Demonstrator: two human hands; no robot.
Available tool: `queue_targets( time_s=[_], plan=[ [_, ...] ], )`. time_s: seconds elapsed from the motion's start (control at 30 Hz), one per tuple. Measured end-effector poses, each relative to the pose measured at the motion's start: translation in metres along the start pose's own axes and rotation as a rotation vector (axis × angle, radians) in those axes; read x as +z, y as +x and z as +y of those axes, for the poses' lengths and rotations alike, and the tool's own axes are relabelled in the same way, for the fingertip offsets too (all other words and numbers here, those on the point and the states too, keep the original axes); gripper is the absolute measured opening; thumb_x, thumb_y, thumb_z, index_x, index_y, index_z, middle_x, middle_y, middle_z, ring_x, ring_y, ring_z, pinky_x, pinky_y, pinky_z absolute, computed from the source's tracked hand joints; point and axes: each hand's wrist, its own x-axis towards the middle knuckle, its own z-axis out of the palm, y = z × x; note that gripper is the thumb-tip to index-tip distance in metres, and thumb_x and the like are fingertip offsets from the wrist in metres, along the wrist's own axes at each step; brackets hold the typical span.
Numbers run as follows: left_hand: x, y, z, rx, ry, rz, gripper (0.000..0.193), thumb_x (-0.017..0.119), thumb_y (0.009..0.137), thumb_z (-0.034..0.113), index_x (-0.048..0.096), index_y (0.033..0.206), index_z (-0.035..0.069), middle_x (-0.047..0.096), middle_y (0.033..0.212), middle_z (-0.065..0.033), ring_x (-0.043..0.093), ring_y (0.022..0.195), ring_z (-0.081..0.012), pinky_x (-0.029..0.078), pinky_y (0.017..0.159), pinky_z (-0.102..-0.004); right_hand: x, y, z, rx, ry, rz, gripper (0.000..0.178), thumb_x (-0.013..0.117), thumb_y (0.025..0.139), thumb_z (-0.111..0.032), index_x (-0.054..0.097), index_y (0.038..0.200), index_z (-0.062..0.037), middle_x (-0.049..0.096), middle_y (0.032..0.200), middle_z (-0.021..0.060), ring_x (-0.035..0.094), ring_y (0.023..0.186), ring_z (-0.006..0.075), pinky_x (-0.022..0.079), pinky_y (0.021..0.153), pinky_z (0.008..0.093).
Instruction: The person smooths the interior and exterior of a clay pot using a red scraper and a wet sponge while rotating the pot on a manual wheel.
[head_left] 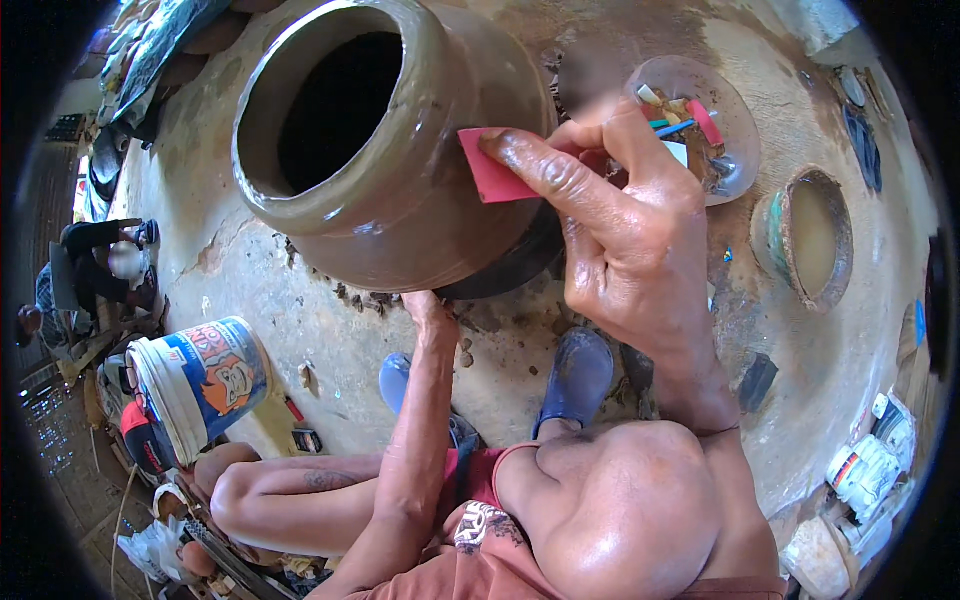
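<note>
A large wet brown clay pot (390,150) with a wide open mouth stands on a muddy floor (260,290), far and slightly left of centre. The person's right hand (610,230) has its grip closed on a flat red scraper (490,168), pressing the scraper's edge against the pot's right shoulder. The left hand (428,312) reaches under the pot's near side, touching its base; whether its grip is open or closed cannot be told. A shallow dish (735,130) of small tools sits to the right, and a white bucket (200,385) lies near left.
</note>
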Motion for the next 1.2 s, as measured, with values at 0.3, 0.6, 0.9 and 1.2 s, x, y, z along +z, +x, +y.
queue_targets(
  time_s=[0.3,0.6,0.9,1.2],
  plan=[
    [-0.013,0.011,0.001,0.03,-0.077,-0.07,0.044,0.065,0.103,0.045,0.06,0.138,0.019,0.071,0.121,-0.0011,0.07,0.097,-0.017,0.05,0.065,-0.0335,-0.008,-0.001,-0.008,-0.108,-0.077,-0.039,0.055,0.072,0.069,0.006,0.083,0.119,-0.0147,0.066,0.094,0.0058,0.062,0.081,0.0243,0.05,0.069,0.0369],
    [-0.045,0.047,0.017,0.023,0.098,-0.214,0.039,0.07,0.102,0.04,0.058,0.134,0.022,0.069,0.108,0.0037,0.064,0.088,-0.013,0.054,0.069,-0.0393,-0.004,0.019,0.039,-0.476,-0.182,0.157,0.037,0.076,0.071,-0.018,0.085,0.106,-0.0147,0.076,0.109,0.0007,0.068,0.104,0.0254,0.05,0.086,0.0427],
    [-0.04,0.04,0.027,0.006,0.16,-0.18,0.038,0.071,0.1,0.038,0.058,0.132,0.023,0.066,0.102,0.0057,0.062,0.087,-0.0138,0.048,0.071,-0.0393,0.006,0.034,0.044,-0.592,-0.178,0.101,0.034,0.072,0.074,-0.024,0.083,0.104,-0.0132,0.074,0.117,-0.001,0.067,0.11,0.0246,0.049,0.093,0.0425],
    [-0.045,0.038,0.033,0.049,0.123,-0.209,0.039,0.076,0.094,0.035,0.062,0.125,0.016,0.062,0.094,0.0017,0.058,0.08,-0.0114,0.047,0.063,-0.03,-0.006,0.004,0.049,-0.486,-0.223,0.04,0.035,0.073,0.072,-0.022,0.082,0.104,-0.0128,0.074,0.116,-0.0011,0.067,0.107,0.0243,0.05,0.091,0.0413]
  ],
)
